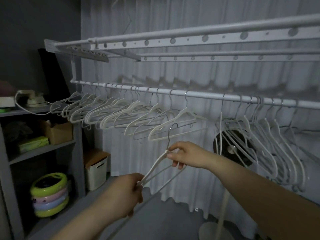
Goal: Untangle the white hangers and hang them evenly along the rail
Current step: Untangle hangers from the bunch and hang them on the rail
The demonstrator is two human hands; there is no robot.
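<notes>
A white rail (199, 95) runs across the view with several white hangers on it. One spread group (110, 111) hangs left of centre. A tighter, bunched group (270, 141) hangs at the right. Below the rail I hold a loose white hanger (155, 168) with its metal hook pointing up. My right hand (186, 155) pinches it at the neck under the hook. My left hand (128, 189) grips its lower shoulder end. The hanger is tilted, clear of the rail.
A grey shelf unit (39, 151) stands at the left with boxes, cloth and stacked coloured rings (50, 194). A white bin (96, 172) sits on the floor. A standing fan (232, 149) is behind the right hangers. White curtains (190, 70) and upper drying rails (190, 37) fill the back.
</notes>
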